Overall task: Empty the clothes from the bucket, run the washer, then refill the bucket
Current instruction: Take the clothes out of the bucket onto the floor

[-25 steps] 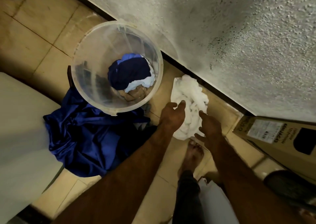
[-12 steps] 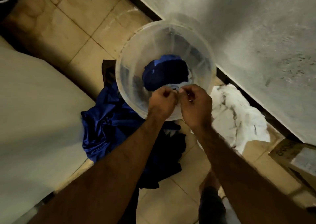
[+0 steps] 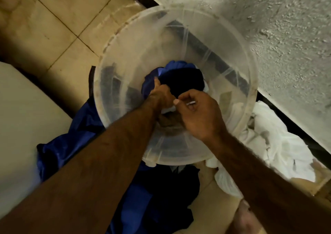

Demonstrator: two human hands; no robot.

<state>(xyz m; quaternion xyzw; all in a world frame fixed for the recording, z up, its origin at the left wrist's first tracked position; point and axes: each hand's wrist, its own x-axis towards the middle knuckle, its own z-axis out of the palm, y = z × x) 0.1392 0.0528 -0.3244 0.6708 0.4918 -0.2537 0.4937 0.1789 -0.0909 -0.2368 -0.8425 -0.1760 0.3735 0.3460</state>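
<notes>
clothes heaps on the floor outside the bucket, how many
2: a blue heap left of the bucket, a white heap right of it by the wall. More may hide under the bucket.

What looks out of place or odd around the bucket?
Clothes lie on the bare floor tiles: a blue garment bunched beside the clear bucket, and a white cloth crumpled by the wall. Nothing looks spilled or broken.

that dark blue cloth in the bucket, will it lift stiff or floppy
Probably floppy: the dark blue cloth lies crumpled in folds where the left hand grips it. Likely light, but it may drag the white cloth the right hand pinches beside it.
</notes>
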